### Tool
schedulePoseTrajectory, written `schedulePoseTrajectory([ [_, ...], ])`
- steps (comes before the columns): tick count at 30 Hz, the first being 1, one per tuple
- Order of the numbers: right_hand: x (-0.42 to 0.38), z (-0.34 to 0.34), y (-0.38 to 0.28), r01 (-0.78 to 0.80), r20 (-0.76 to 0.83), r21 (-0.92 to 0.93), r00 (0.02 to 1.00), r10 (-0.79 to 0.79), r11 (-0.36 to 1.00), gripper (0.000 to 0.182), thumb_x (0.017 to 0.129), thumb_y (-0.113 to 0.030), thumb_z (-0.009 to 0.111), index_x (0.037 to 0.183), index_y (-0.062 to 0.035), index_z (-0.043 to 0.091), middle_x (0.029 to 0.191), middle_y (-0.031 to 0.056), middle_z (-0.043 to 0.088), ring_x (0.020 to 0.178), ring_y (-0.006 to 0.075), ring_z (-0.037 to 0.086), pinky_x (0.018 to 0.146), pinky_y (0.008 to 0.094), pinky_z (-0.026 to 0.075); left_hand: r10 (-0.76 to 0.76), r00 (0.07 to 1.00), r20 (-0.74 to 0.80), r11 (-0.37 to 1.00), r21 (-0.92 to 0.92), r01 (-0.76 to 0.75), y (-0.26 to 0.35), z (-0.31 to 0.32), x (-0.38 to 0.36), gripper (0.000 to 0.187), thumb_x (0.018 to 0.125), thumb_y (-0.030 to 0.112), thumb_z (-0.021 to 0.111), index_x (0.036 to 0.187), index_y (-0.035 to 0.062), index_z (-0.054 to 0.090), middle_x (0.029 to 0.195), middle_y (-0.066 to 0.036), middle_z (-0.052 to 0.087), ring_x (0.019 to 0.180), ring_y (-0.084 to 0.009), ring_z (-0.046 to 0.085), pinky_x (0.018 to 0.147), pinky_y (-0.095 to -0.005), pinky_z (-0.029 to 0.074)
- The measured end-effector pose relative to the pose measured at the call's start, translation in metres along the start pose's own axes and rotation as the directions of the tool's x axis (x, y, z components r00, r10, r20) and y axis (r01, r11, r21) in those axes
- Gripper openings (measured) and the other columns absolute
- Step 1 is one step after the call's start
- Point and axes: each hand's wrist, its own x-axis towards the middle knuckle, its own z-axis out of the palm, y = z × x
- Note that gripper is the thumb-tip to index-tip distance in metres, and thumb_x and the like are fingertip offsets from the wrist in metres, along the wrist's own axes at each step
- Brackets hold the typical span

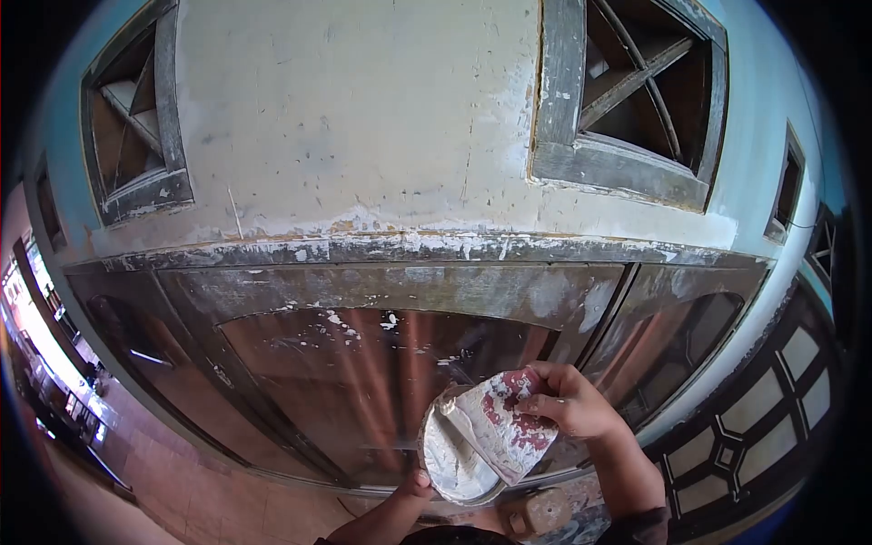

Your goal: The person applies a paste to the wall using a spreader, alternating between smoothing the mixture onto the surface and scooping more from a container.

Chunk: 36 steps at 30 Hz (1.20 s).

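Below a patchy cream wall [354, 118] at twelve o'clock, a round container [480, 500] of white paste [454, 459] is held at six o'clock, the left hand [416, 485] gripping its eight-o'clock edge, apparently to steady it. Toward five, the right hand [570, 402] pinches a flat red spreader [522, 425], caked with white, slanted across the opening, presumably so drips fall back inside. Counted: one wall, two large weathered wooden lattice vents [627, 171] (ten, half past one), one container, one spreader, two hands.

Flat reddish spreader [511, 420], white-smeared, aslant over the mouth of a round container [437, 404] of white paste [451, 461].
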Motion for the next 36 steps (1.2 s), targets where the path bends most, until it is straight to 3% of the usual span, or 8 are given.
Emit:
schedulePoseTrajectory([
  [11, -0.013, -0.009, -0.038, 0.12, 0.036, 0.028, 0.992, -0.121, 0.992, 0.028, 0.091, 0.003, 0.068, 0.119, 0.0038, 0.064, 0.104, 0.0071, 0.073, 0.094, 0.0093, 0.067, 0.084, 0.0258, 0.053, 0.101, 0.995, 0.022, 0.985, -0.139, -0.097, 0.014, 0.016, 0.038, 0.122, 0.07, 0.085, 0.066, 0.158, 0.0102, 0.029, 0.162, -0.022, 0.03, 0.146, -0.0433, 0.033, 0.117, -0.0631, 0.032],
  [13, -0.011, -0.012, -0.056, 0.177, 0.046, -0.046, 0.983, -0.175, 0.983, 0.028, 0.091, 0.003, 0.068, 0.118, 0.0038, 0.064, 0.104, 0.0069, 0.073, 0.093, 0.0087, 0.066, 0.084, 0.0256, 0.053, -0.012, 0.982, -0.19, 0.993, 0.109, 0.034, 0.03, 0.028, 0.05, 0.112, 0.076, 0.085, 0.059, 0.157, 0.0121, 0.033, 0.156, -0.021, 0.04, 0.14, -0.0426, 0.042, 0.115, -0.0632, 0.034],
  [16, -0.007, -0.01, -0.088, 0.29, 0.105, -0.128, 0.955, -0.278, 0.949, 0.025, 0.092, 0.001, 0.069, 0.116, 0.0036, 0.064, 0.1, 0.0051, 0.073, 0.091, 0.0069, 0.064, 0.081, 0.0251, 0.052, 0.018, 0.964, -0.267, 0.939, 0.336, 0.075, 0.037, 0.049, 0.071, 0.107, 0.08, 0.085, 0.054, 0.156, 0.0126, 0.034, 0.157, -0.019, 0.039, 0.141, -0.0424, 0.042, 0.114, -0.0645, 0.034],
  [23, -0.005, 0.013, -0.165, 0.41, 0.123, -0.349, 0.911, -0.393, 0.843, 0.019, 0.093, 0.0, 0.068, 0.112, 0.0029, 0.065, 0.092, 0.0048, 0.071, 0.086, 0.0072, 0.063, 0.077, 0.0248, 0.051, 0.015, 0.98, -0.198, 0.929, 0.366, 0.059, 0.032, 0.108, 0.125, 0.115, 0.076, 0.093, 0.046, 0.158, 0.013, 0.031, 0.16, -0.021, 0.032, 0.144, -0.0453, 0.036, 0.114, -0.068, 0.033],
  [24, -0.006, 0.02, -0.178, 0.421, 0.105, -0.393, 0.904, -0.414, 0.817, 0.018, 0.092, 0.001, 0.068, 0.11, 0.0029, 0.065, 0.089, 0.0041, 0.071, 0.082, 0.0068, 0.063, 0.073, 0.0244, 0.05, 0.003, 0.974, -0.228, 0.912, 0.399, 0.09, 0.033, 0.119, 0.132, 0.122, 0.071, 0.097, 0.045, 0.159, 0.0139, 0.029, 0.161, -0.022, 0.03, 0.144, -0.0478, 0.035, 0.113, -0.0707, 0.032],
  [27, -0.002, 0.028, -0.209, 0.498, 0.122, -0.498, 0.85, -0.512, 0.71, 0.018, 0.091, 0.002, 0.067, 0.108, 0.0029, 0.066, 0.085, 0.0023, 0.069, 0.074, 0.0057, 0.06, 0.066, 0.0235, 0.047, 0.017, 0.997, -0.076, 0.924, 0.382, 0.013, 0.042, 0.144, 0.147, 0.111, 0.079, 0.092, 0.042, 0.157, 0.0135, 0.03, 0.16, -0.019, 0.032, 0.145, -0.0456, 0.034, 0.114, -0.0718, 0.03],
  [33, 0.018, 0.054, -0.262, 0.631, 0.213, -0.656, 0.682, -0.7, 0.415, 0.009, 0.092, 0.001, 0.063, 0.1, 0.005, 0.064, 0.082, 0.0042, 0.068, 0.076, 0.0067, 0.056, 0.069, 0.0279, 0.048, 0.091, 0.995, 0.037, 0.929, 0.358, -0.098, 0.06, 0.184, 0.178, 0.105, 0.08, 0.093, 0.037, 0.155, 0.018, 0.037, 0.159, -0.02, 0.035, 0.141, -0.051, 0.037, 0.112, -0.08, 0.023],
  [36, 0.03, 0.06, -0.291, 0.598, 0.222, -0.756, 0.618, -0.754, 0.267, 0.007, 0.093, -0.001, 0.065, 0.096, 0.0042, 0.061, 0.077, 0.0021, 0.062, 0.075, 0.0058, 0.049, 0.068, 0.0276, 0.046, 0.131, 0.991, 0.013, 0.898, 0.422, -0.125, 0.074, 0.201, 0.19, 0.107, 0.08, 0.093, 0.039, 0.155, 0.017, 0.033, 0.158, -0.019, 0.035, 0.142, -0.0483, 0.036, 0.115, -0.0741, 0.027],
])
